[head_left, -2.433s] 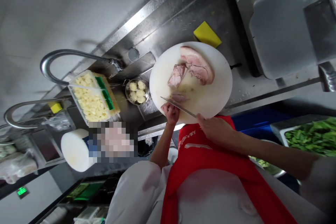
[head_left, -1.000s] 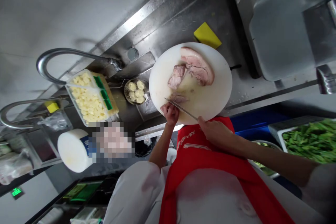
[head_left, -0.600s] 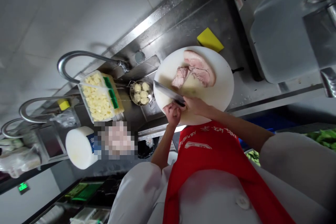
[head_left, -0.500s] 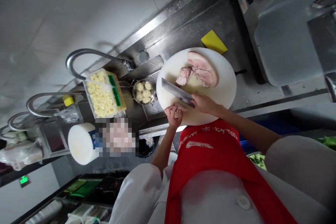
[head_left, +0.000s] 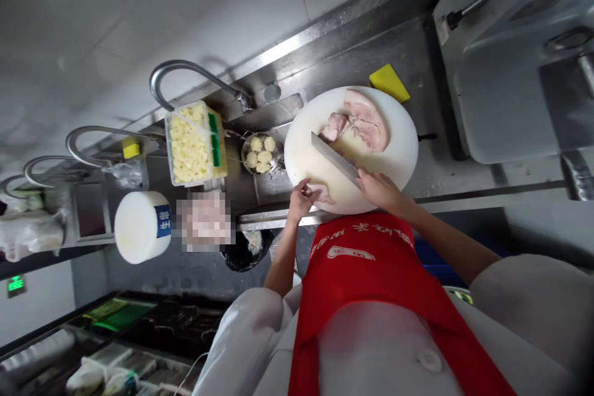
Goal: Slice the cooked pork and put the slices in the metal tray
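Observation:
A round white cutting board (head_left: pixel 394 167) lies on the steel counter. My right hand (head_left: pixel 380 189) grips the handle of a broad cleaver (head_left: pixel 335 156), whose blade points up and to the left over the board. At the board's lower left edge, my left hand (head_left: pixel 302 199) pinches a small pale piece of meat (head_left: pixel 319 192). A large slab of meat (head_left: pixel 369 120) rests toward the back of the board, with a smaller chunk (head_left: pixel 334 127) at its left.
Left of the board are a strainer (head_left: pixel 263 154) with round pale pieces and a tub (head_left: pixel 190 145) of pale chunks. Behind it lies a yellow sponge (head_left: pixel 390 82). Faucets (head_left: pixel 195 68) line the back, and a white round block (head_left: pixel 142 227) stands far left.
The cleaver and my right hand have moved right, away from my left hand. The small piece of meat now shows beside my left fingers. The whole view has shifted slightly.

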Demonstrator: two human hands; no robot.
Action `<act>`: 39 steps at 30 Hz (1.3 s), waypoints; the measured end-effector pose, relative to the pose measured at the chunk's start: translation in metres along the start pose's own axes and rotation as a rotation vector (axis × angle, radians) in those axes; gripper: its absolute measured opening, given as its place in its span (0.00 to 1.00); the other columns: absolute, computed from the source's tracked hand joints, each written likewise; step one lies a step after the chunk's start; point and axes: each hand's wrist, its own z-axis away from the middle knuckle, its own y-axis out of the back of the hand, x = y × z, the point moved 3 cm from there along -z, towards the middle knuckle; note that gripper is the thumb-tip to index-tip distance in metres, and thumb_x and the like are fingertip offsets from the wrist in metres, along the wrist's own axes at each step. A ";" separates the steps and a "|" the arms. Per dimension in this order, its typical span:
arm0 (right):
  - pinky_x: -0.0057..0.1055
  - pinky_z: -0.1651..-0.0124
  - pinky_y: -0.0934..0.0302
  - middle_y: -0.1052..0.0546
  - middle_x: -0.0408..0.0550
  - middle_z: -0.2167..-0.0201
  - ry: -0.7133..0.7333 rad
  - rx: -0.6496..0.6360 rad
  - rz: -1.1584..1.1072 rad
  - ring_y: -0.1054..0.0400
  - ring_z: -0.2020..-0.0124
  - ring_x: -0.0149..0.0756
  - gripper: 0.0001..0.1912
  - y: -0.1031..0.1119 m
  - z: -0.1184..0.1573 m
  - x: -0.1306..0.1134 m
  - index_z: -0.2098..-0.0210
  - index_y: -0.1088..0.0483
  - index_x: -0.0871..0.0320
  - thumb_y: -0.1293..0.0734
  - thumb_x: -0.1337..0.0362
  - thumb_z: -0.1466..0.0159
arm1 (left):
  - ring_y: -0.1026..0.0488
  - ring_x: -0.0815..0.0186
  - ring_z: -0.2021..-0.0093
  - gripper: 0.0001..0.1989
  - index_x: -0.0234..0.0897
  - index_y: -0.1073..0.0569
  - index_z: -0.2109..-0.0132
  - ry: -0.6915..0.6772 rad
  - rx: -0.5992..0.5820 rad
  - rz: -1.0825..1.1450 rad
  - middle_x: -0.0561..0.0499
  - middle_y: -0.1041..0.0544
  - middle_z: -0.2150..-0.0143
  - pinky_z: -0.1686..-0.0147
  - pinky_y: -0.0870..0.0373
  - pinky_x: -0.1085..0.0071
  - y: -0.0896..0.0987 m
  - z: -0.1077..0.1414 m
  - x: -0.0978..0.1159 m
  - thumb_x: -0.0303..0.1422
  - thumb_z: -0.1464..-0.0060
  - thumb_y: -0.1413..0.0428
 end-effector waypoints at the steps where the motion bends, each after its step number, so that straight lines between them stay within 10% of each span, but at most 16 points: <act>1: 0.34 0.58 0.41 0.22 0.62 0.58 -0.001 0.003 0.004 0.25 0.57 0.46 0.21 0.000 0.001 0.000 0.42 0.39 0.64 0.50 0.60 0.27 | 0.34 0.73 0.73 0.23 0.36 0.25 0.50 0.002 -0.064 -0.026 0.55 0.31 0.70 0.71 0.36 0.75 0.002 -0.005 0.004 0.39 0.53 0.34; 4: 0.33 0.59 0.40 0.22 0.61 0.58 0.004 -0.004 -0.001 0.25 0.56 0.45 0.20 0.002 0.006 0.000 0.42 0.39 0.65 0.50 0.61 0.27 | 0.36 0.72 0.74 0.19 0.37 0.24 0.55 -0.046 -0.128 -0.050 0.56 0.31 0.72 0.73 0.39 0.75 0.009 -0.011 0.020 0.38 0.54 0.34; 13: 0.33 0.59 0.39 0.21 0.60 0.59 -0.050 -0.005 0.021 0.25 0.56 0.44 0.16 -0.008 0.031 0.009 0.48 0.37 0.63 0.48 0.62 0.27 | 0.32 0.69 0.66 0.21 0.39 0.35 0.57 -0.226 0.389 0.006 0.54 0.30 0.63 0.65 0.35 0.74 -0.015 0.002 0.024 0.37 0.54 0.35; 25: 0.33 0.60 0.39 0.21 0.60 0.62 -0.022 0.024 0.112 0.24 0.58 0.45 0.15 -0.006 0.056 -0.005 0.46 0.39 0.64 0.47 0.70 0.30 | 0.28 0.60 0.54 0.16 0.38 0.26 0.51 -0.385 0.358 -0.241 0.45 0.27 0.54 0.52 0.30 0.64 -0.017 0.007 0.022 0.31 0.48 0.39; 39: 0.33 0.61 0.40 0.22 0.58 0.64 0.027 -0.042 0.144 0.24 0.61 0.45 0.17 -0.021 0.067 -0.016 0.45 0.40 0.64 0.49 0.70 0.30 | 0.29 0.62 0.65 0.16 0.36 0.25 0.56 -0.224 0.363 -0.217 0.46 0.25 0.62 0.61 0.30 0.65 0.003 0.005 0.013 0.34 0.54 0.37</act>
